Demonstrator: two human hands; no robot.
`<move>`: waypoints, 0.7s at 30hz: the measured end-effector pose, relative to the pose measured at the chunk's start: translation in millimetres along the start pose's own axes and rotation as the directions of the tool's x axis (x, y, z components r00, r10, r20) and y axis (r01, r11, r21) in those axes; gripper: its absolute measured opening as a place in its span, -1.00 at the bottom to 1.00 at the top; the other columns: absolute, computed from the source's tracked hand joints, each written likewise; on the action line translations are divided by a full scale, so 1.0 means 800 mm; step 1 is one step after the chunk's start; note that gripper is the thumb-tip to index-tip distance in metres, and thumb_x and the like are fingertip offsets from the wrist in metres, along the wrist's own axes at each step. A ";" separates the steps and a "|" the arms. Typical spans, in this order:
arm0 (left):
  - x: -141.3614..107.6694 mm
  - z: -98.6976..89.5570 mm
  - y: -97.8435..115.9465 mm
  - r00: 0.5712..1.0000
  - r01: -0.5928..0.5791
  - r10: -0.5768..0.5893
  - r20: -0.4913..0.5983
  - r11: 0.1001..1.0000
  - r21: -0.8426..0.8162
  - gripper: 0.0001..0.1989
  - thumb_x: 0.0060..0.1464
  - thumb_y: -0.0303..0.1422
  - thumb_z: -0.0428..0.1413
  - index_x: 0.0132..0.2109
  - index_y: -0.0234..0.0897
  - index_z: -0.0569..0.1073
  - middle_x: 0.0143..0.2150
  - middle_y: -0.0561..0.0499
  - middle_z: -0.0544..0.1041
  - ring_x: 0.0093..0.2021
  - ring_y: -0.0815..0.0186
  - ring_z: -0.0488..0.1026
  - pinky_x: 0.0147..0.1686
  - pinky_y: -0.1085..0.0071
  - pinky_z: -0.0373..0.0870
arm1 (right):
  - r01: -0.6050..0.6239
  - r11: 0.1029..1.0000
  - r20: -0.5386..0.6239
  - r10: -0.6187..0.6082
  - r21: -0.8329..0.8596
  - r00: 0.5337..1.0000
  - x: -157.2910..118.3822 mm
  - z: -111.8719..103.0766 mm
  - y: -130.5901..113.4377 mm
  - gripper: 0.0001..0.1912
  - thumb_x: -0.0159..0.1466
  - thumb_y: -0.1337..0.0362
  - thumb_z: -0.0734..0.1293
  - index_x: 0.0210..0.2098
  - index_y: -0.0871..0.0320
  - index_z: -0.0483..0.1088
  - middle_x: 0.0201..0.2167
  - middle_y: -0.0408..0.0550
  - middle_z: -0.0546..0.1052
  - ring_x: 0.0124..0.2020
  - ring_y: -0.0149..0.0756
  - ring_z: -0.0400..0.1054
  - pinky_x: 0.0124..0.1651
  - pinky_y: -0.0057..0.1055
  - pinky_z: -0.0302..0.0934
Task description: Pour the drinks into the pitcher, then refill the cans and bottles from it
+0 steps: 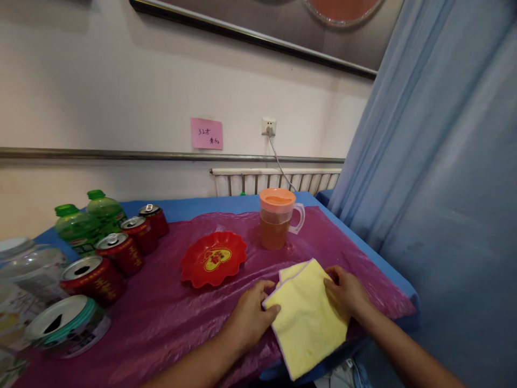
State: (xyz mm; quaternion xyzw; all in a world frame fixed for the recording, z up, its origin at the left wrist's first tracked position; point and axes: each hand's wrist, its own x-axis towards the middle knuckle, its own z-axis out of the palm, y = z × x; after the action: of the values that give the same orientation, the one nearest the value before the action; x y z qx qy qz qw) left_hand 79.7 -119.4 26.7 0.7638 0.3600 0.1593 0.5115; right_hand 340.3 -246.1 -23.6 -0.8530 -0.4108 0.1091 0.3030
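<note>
A yellow cloth (309, 318) with a pale purple edge is folded over and held near the front edge of the table. My left hand (252, 312) pinches its left corner between thumb and fingers. On the opposite side my right hand (345, 291) grips the upper right edge, thumb in front. The lower part of the cloth hangs over the table's front edge. Behind it stands a clear pitcher (274, 229) with an orange lid and brownish liquid inside. To the left lies a red scalloped plate (214, 260) with a yellow heart print.
Red cans (121, 253), a teal-banded can (68, 326), green bottles (78, 229) and a clear jar (30, 264) line the left side. Purple plastic sheeting (169, 318) covers the blue table. A blue curtain (436, 161) hangs at right; a white rail (278, 172) runs behind.
</note>
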 end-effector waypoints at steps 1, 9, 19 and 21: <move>0.004 -0.004 0.001 1.000 -0.006 0.006 -0.026 1.000 -0.007 -0.50 -0.03 -0.32 0.14 0.10 -0.34 0.44 -0.31 0.04 0.49 -0.33 0.25 0.45 -0.33 0.38 0.33 | 0.005 1.000 0.002 -0.005 0.005 1.000 0.000 0.000 0.002 -0.72 0.29 0.24 0.25 -0.07 0.13 0.50 -0.22 0.01 0.65 -0.26 -0.14 0.55 -0.24 -0.31 0.32; 0.001 -0.029 -0.002 0.989 -0.117 0.087 0.118 0.955 0.272 -0.72 0.03 -0.34 0.13 -0.09 -0.23 0.56 -0.16 -0.03 0.64 -0.22 0.19 0.54 -0.27 0.40 0.35 | 0.474 0.873 -0.312 -0.484 -0.110 0.818 -0.004 -0.043 -0.057 -0.79 0.31 0.29 0.28 -0.07 0.13 0.45 -0.08 0.13 0.56 -0.01 -0.03 0.46 0.05 -0.08 0.33; -0.056 -0.050 -0.028 0.993 0.008 0.017 -0.119 0.978 0.207 -0.63 0.08 -0.28 0.13 0.04 -0.24 0.52 -0.19 -0.05 0.65 -0.27 0.22 0.55 -0.24 0.35 0.43 | 0.766 0.324 -0.459 -0.648 0.556 0.607 0.053 0.049 -0.292 -0.88 0.33 0.37 0.28 -0.21 0.08 0.45 -0.22 -0.04 0.55 -0.17 -0.29 0.47 -0.09 -0.34 0.37; -0.077 -0.068 -0.037 0.975 0.023 0.011 -0.222 0.988 0.154 -0.62 0.13 -0.24 0.11 0.08 -0.23 0.50 -0.20 -0.05 0.64 -0.29 0.24 0.55 -0.26 0.36 0.45 | 0.694 0.340 -0.405 -0.619 0.634 0.673 0.059 0.088 -0.290 -0.89 0.33 0.35 0.28 -0.22 0.09 0.46 -0.23 -0.05 0.55 -0.24 -0.31 0.46 -0.19 -0.39 0.36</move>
State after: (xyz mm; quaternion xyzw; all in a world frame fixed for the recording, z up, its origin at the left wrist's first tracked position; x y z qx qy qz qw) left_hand -7.5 -120.8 30.6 0.7778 0.4285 0.2135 0.4072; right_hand 192.5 -68.6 64.4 -0.4125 -0.6196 0.0968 0.6607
